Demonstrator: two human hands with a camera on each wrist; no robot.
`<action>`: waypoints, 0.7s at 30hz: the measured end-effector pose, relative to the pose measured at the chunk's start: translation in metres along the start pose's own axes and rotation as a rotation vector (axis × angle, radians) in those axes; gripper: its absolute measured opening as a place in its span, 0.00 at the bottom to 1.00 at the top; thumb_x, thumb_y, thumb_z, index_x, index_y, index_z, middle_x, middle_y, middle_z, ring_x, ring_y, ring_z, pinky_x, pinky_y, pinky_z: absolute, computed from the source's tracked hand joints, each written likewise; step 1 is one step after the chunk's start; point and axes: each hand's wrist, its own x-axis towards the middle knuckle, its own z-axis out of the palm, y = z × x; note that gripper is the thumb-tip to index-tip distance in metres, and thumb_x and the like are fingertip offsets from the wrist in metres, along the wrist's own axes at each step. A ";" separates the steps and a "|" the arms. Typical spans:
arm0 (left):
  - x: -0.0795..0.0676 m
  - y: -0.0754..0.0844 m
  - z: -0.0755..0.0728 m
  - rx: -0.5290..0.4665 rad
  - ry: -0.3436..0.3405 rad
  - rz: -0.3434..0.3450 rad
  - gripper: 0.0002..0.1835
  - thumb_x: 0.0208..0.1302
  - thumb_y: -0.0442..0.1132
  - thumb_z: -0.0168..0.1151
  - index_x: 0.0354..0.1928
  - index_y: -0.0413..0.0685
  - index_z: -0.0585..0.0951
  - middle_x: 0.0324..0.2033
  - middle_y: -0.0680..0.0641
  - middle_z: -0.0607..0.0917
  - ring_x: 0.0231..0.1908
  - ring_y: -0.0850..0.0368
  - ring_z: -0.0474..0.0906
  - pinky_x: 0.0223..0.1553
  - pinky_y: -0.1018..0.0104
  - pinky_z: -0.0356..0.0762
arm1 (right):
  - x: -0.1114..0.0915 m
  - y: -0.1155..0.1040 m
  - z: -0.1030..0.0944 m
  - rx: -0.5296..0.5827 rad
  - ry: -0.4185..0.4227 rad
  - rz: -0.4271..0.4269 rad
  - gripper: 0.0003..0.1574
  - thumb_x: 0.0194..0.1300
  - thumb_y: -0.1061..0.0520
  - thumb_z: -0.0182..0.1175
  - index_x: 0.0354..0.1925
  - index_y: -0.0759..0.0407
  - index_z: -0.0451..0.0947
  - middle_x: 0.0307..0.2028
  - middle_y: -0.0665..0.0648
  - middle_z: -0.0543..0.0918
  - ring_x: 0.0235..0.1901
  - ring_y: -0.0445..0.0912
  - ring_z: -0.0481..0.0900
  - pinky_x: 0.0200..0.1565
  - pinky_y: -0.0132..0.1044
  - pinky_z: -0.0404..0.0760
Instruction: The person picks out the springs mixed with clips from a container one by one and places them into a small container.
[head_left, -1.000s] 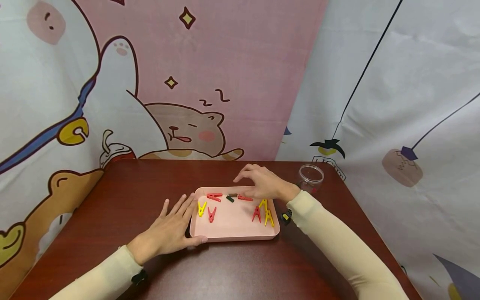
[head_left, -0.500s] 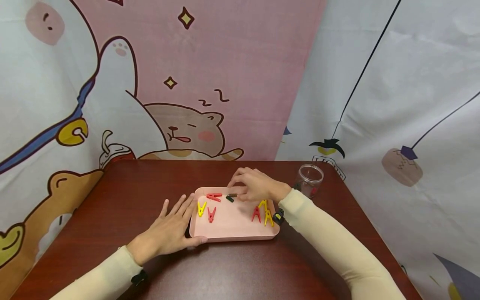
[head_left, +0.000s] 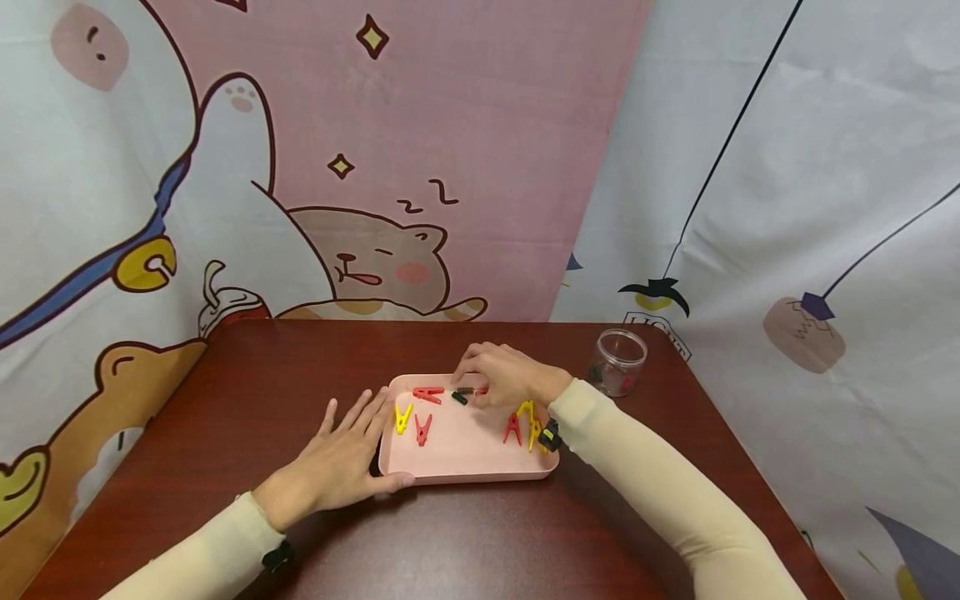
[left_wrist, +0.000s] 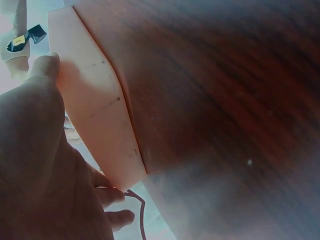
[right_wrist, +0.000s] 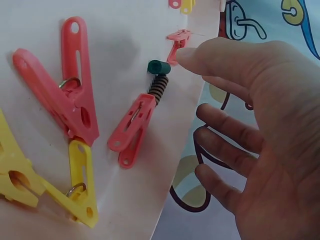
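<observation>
My left hand lies with spread fingers against the left side of the pink tray. In the left wrist view its thumb crosses the tray's outer wall. My right hand hovers over the tray's back edge, fingers loosely bent and nothing held. The right wrist view has its thumb near a dark green cylinder, which lies by a dark ribbed coil. Against the coil lies a red clothespin. Another red clothespin and a yellow one lie nearby.
On the tray's left are a yellow clothespin and two red ones, one towards the back, one nearer. A clear jar with red and dark pieces stands back right. A printed cloth hangs behind the table.
My right hand has moved left and slightly nearer me over the tray's back part, towards the coil and green cylinder. My left hand has stayed in place.
</observation>
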 end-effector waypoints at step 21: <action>0.000 -0.001 0.000 0.000 -0.006 0.004 0.73 0.69 0.91 0.57 0.96 0.41 0.54 0.96 0.39 0.53 0.94 0.31 0.52 0.87 0.12 0.45 | 0.015 0.001 0.014 -0.055 -0.081 -0.019 0.28 0.76 0.50 0.80 0.72 0.41 0.90 0.71 0.48 0.86 0.76 0.49 0.80 0.80 0.59 0.79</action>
